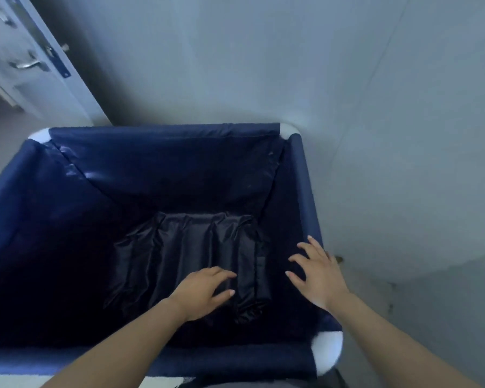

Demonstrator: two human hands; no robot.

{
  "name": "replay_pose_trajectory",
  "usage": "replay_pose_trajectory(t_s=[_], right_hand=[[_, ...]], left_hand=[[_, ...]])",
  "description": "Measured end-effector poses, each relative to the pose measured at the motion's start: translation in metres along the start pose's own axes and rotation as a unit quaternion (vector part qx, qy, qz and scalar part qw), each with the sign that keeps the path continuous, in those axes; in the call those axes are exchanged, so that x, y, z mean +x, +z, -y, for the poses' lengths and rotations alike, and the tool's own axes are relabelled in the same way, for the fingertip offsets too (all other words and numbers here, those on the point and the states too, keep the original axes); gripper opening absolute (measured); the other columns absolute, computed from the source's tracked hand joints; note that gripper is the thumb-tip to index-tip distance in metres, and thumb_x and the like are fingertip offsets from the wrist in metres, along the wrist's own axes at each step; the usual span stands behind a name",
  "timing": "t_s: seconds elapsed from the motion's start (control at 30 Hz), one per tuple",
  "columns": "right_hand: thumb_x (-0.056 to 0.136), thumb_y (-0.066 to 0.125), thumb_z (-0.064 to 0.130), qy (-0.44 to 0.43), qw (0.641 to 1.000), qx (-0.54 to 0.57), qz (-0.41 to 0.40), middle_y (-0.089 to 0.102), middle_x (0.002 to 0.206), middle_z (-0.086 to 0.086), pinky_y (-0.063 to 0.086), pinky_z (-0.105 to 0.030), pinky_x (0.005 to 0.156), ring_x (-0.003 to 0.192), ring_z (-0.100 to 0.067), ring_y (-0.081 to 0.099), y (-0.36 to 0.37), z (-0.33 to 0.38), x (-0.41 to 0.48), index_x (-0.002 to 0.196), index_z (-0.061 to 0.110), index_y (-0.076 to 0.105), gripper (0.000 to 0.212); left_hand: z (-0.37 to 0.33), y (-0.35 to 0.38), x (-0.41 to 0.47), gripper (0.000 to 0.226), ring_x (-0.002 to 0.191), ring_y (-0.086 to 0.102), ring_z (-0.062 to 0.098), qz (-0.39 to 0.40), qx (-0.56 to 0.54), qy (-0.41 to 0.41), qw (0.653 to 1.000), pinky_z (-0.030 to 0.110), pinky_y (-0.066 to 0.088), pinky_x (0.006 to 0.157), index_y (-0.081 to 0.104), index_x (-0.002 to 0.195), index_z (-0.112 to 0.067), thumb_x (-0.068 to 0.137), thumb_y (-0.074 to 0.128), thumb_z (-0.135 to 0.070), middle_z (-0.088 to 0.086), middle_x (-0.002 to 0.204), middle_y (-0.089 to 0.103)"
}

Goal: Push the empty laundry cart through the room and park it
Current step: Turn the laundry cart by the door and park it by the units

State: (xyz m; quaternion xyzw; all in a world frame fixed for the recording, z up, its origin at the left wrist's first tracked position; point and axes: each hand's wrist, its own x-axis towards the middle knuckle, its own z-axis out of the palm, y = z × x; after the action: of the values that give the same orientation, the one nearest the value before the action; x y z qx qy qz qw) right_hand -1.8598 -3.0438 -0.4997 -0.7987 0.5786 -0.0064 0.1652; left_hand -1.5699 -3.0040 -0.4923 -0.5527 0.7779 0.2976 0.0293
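Observation:
The laundry cart [163, 133] fills the lower left of the head view: a deep navy fabric bin on a white frame, with nothing in it but its crumpled dark lining [191, 247]. My left hand [205, 289] reaches in over the near rim, fingers loosely curled above the lining, holding nothing. My right hand [317, 273] hovers by the cart's right rim with fingers spread; whether it touches the rim is unclear. The cart's far right corner sits close against the wall.
A pale grey wall [291, 65] runs ahead and to the right of the cart. An open white door [37, 60] with a metal handle stands at the upper left, with floor beyond it. Grey floor [431, 317] lies to the right.

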Motion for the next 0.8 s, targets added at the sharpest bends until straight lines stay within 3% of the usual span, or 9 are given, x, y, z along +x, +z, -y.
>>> replay_pose_trajectory(t_s=[0.13, 0.27, 0.4, 0.6, 0.8], right_hand=[[0.090, 0.049, 0.050, 0.097, 0.995, 0.016, -0.023, 0.044, 0.139, 0.006, 0.001, -0.056, 0.114, 0.139, -0.013, 0.026, 0.023, 0.051, -0.030, 0.117, 0.031, 0.058, 0.035], [0.091, 0.049, 0.049, 0.108, 0.992, 0.065, -0.009, 0.047, 0.135, 0.004, 0.017, -0.046, 0.114, 0.132, -0.014, 0.036, 0.041, 0.098, -0.070, 0.120, 0.028, 0.057, 0.037], [0.094, 0.043, 0.048, 0.123, 0.989, 0.084, -0.009, 0.054, 0.125, 0.007, 0.034, -0.034, 0.102, 0.120, -0.014, 0.047, 0.058, 0.138, -0.109, 0.114, 0.026, 0.061, 0.035], [0.096, 0.029, 0.051, 0.129, 0.991, 0.036, -0.008, 0.063, 0.106, 0.010, 0.029, -0.030, 0.098, 0.103, -0.014, 0.054, 0.063, 0.151, -0.129, 0.107, 0.030, 0.061, 0.040], [0.094, 0.027, 0.057, 0.106, 0.994, 0.019, 0.001, 0.062, 0.098, 0.008, 0.032, -0.030, 0.095, 0.093, -0.015, 0.054, 0.068, 0.150, -0.145, 0.103, 0.031, 0.061, 0.043]], left_hand=[[0.031, 0.002, -0.030, 0.047, 0.120, 0.048, 0.009, 0.044, 0.022, 0.057, 0.997, 0.030, 0.041, 0.101, 0.040, 0.135, -0.034, 0.094, 0.038, -0.055, -0.011, 0.133, 0.050], [0.042, 0.014, -0.063, 0.043, 0.119, 0.047, 0.009, 0.083, 0.007, 0.089, 0.993, 0.030, 0.040, 0.099, 0.045, 0.131, -0.032, 0.095, 0.037, -0.053, -0.011, 0.131, 0.051], [0.049, 0.032, -0.097, 0.040, 0.118, 0.048, 0.008, 0.117, -0.003, 0.104, 0.988, 0.029, 0.040, 0.100, 0.048, 0.129, -0.030, 0.098, 0.029, -0.047, -0.010, 0.131, 0.052], [0.051, 0.041, -0.124, 0.041, 0.118, 0.048, 0.002, 0.088, -0.060, 0.059, 0.993, 0.022, 0.038, 0.097, 0.047, 0.132, -0.029, 0.100, 0.026, -0.045, -0.013, 0.131, 0.053], [0.039, 0.052, -0.144, 0.038, 0.106, 0.057, 0.010, 0.012, 0.027, 0.031, 0.999, 0.028, 0.045, 0.087, 0.050, 0.124, -0.031, 0.101, 0.022, -0.041, -0.011, 0.120, 0.060]])
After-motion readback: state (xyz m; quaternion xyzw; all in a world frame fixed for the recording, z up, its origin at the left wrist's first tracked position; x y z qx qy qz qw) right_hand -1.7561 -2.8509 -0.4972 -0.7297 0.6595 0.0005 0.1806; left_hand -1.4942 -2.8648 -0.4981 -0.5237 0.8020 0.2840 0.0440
